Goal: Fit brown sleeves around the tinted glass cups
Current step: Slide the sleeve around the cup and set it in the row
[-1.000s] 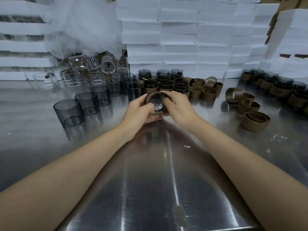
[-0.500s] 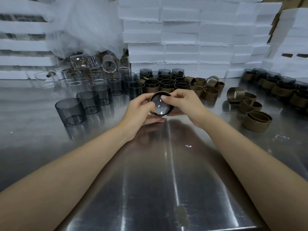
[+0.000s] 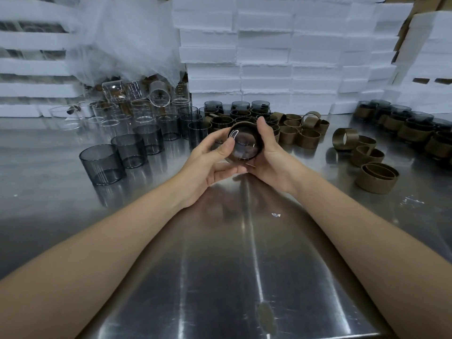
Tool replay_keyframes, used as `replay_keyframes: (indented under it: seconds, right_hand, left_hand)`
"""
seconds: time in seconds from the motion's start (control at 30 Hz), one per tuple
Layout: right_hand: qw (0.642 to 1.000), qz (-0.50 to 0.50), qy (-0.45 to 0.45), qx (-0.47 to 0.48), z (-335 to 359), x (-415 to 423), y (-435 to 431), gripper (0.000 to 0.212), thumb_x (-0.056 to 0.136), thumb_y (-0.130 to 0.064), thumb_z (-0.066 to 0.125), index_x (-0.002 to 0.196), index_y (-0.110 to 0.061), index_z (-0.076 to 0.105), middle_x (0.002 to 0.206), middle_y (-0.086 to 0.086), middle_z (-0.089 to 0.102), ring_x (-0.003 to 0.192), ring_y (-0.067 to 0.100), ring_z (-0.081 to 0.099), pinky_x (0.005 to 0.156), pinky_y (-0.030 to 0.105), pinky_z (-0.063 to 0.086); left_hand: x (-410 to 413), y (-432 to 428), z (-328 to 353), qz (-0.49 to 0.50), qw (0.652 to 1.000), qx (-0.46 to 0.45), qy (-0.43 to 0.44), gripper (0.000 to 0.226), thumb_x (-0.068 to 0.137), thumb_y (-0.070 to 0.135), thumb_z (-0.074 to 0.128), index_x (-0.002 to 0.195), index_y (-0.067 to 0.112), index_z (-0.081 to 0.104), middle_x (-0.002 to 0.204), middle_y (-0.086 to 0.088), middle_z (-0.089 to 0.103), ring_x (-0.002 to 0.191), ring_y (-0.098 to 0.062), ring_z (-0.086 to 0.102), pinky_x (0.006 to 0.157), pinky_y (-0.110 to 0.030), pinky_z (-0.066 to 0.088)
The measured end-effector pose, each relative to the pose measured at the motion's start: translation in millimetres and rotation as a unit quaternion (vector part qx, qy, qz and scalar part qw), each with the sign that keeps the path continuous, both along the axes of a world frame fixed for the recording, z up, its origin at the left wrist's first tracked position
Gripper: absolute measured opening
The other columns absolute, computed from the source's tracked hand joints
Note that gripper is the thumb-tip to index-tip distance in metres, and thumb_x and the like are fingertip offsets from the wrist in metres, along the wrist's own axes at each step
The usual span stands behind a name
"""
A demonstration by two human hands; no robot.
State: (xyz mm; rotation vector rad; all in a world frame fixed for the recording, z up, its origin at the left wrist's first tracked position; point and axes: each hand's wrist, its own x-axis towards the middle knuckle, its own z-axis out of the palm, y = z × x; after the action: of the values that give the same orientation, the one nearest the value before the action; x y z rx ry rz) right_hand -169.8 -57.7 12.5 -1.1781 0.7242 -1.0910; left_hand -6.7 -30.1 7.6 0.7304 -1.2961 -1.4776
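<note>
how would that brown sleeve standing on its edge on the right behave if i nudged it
The brown sleeve rests on its curved wall, so a light nudge would probably roll it across the smooth steel table. It is a thin open band, so likely very light and somewhat squashable if pinched hard.

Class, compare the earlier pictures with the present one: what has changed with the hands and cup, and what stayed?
The right hand slid off the top of the sleeved cup to cradle its right side; the thumb of the left hand now lies on its near face. Both hands kept hold. The bare cups and loose sleeves on the table stayed put.
</note>
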Motion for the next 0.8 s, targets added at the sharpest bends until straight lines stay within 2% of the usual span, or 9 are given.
replay_keyframes:
  seconds: [0.07,0.17,0.27,0.4,0.53,0.67,0.73,0.8]
  right_hand:
    - [0.999,-0.02,-0.032,0.024,2.0,2.8,-0.8,0.053,0.09,-0.06,0.049,0.11,-0.014,0.066,0.11,0.006,0.072,0.102,0.018,0.069,0.094,0.034,0.052]
    - [0.993,-0.047,-0.069,0.079,5.9,9.9,1.7,0.048,0.092,-0.056,0.049,0.107,-0.014,0.065,0.099,0.004,0.075,0.088,0.015,0.071,0.078,0.026,0.055]
    - [0.978,-0.055,-0.141,0.146,7.3,14.6,5.2,0.046,0.091,-0.054,0.054,0.101,-0.011,0.066,0.09,0.007,0.075,0.078,0.017,0.073,0.065,0.025,0.057]
    - [0.962,-0.062,-0.193,0.181,11.5,17.5,6.7,0.043,0.091,-0.048,0.057,0.097,-0.006,0.065,0.084,0.011,0.074,0.072,0.021,0.072,0.073,0.034,0.057]
    - [0.95,-0.073,-0.238,0.188,14.4,18.4,3.6,0.038,0.091,-0.042,0.061,0.095,-0.004,0.065,0.086,0.015,0.073,0.075,0.024,0.071,0.079,0.037,0.058]
    - [0.951,-0.07,-0.25,0.169,14.2,18.9,2.2,0.037,0.094,-0.039,0.058,0.09,-0.004,0.065,0.082,0.015,0.073,0.07,0.023,0.073,0.067,0.036,0.061]
    - [0.953,-0.073,-0.25,0.157,13.5,18.7,1.2,0.035,0.095,-0.037,0.057,0.088,-0.004,0.065,0.08,0.014,0.073,0.069,0.022,0.073,0.065,0.035,0.061]
    - [0.961,-0.081,-0.232,0.128,13.3,17.5,0.1,0.033,0.096,-0.035,0.056,0.089,-0.005,0.066,0.081,0.013,0.074,0.071,0.02,0.073,0.065,0.033,0.06]
  left_hand:
    - [-2.6,1.0,0.0,0.012,1.0,0.007,-0.008,0.065,0.076,0.042,0.066,0.137,0.021,0.05,0.098,0.004,0.073,0.063,-0.019,0.071,0.057,-0.018,0.055]
    - [-3.5,-0.5,-0.2,0.017,1.0,0.015,-0.011,0.061,0.077,0.046,0.062,0.13,0.016,0.053,0.087,0.005,0.067,0.049,-0.01,0.058,0.05,-0.015,0.048]
    - [-3.3,-1.7,-0.1,0.002,1.0,0.013,-0.003,0.051,0.076,0.049,0.061,0.117,0.018,0.06,0.085,0.005,0.062,0.044,-0.005,0.044,0.048,-0.013,0.04]
    - [-4.6,-3.9,-0.5,-0.001,1.0,0.02,0.015,0.05,0.074,0.05,0.064,0.115,0.022,0.064,0.082,0.008,0.059,0.043,-0.003,0.036,0.047,-0.012,0.035]
    - [-6.3,-5.8,-0.7,-0.007,0.999,0.022,0.048,0.045,0.074,0.047,0.066,0.112,0.024,0.067,0.075,0.01,0.055,0.041,-0.002,0.033,0.043,-0.011,0.033]
    - [-7.3,-7.9,-1.7,-0.009,0.998,0.017,0.061,0.057,0.075,0.044,0.066,0.126,0.02,0.06,0.077,0.01,0.053,0.04,-0.001,0.034,0.043,-0.01,0.033]
    - [-6.7,-8.3,-4.2,-0.014,0.998,0.012,0.06,0.064,0.075,0.044,0.066,0.133,0.019,0.055,0.077,0.012,0.055,0.042,-0.001,0.038,0.046,-0.01,0.037]
    - [-6.1,-7.6,-6.9,-0.019,0.998,-0.005,0.058,0.056,0.079,0.044,0.063,0.129,0.021,0.057,0.081,0.012,0.063,0.052,-0.002,0.049,0.055,-0.011,0.046]
